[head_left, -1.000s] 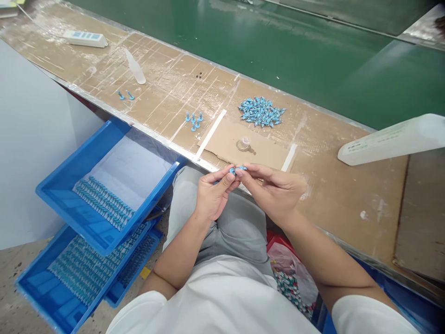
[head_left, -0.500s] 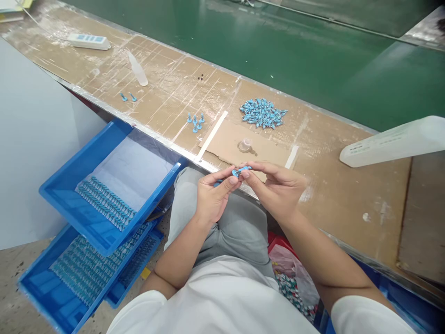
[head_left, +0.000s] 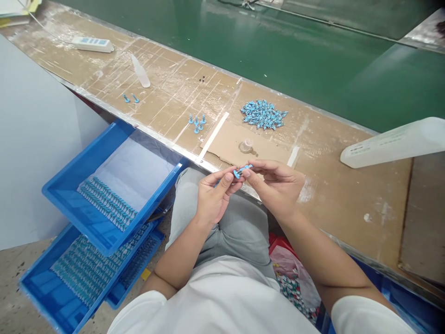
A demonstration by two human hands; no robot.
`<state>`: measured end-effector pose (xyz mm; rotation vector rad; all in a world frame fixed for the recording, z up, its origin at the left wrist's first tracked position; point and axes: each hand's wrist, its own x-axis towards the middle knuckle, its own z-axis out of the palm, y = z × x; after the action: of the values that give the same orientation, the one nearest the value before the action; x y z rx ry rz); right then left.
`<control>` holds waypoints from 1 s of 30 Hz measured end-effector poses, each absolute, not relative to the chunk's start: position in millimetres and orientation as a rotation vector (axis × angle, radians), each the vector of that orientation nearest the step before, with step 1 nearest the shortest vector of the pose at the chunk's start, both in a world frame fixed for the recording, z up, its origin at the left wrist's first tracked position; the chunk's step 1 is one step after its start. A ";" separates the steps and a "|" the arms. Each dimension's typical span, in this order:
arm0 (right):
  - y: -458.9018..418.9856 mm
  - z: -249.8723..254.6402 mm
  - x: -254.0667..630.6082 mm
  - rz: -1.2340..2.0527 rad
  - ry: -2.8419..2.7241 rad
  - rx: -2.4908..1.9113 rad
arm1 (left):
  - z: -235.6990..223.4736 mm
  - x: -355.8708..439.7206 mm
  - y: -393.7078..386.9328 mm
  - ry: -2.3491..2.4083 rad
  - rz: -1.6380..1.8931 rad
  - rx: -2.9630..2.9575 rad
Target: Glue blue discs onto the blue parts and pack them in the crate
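Note:
Over the table's front edge, my left hand (head_left: 214, 195) and my right hand (head_left: 280, 188) meet at a small blue figure-like piece with a round base (head_left: 238, 174). The right thumb and fingers pinch its upper end. At the base end are the left fingertips, closed around it. A bit of blue also shows by the left fingers, too covered to make out. Just beyond the hands, a small clear cup (head_left: 246, 146) stands on a cardboard sheet (head_left: 222, 144) with a wet patch beside it. Behind that lies a heap of small blue pieces (head_left: 264, 114).
Several blue pieces (head_left: 197, 123) stand left of the cardboard, two more (head_left: 130, 98) farther left. A squeeze bottle (head_left: 140, 72), a power strip (head_left: 92, 44) and a large white bottle (head_left: 392, 141) lie on the table. Blue trays (head_left: 69, 204) of pieces sit lower left; a bag of parts (head_left: 295, 283) is below right.
The left thumb has lifted slightly and the blue piece has tilted, showing more of its round base and a dark part. The whole view has shifted a little.

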<state>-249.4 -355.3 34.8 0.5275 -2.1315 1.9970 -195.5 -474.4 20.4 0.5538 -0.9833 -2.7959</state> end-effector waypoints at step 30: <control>-356.6 42.0 -256.6 2.335 -2.114 0.697 | 26.4 -186.5 -475.5 -0.883 -2.939 0.640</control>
<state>-256.6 -356.6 42.0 0.6966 -2.1137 2.3351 -186.5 -475.5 26.4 0.6404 -0.8831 -2.9395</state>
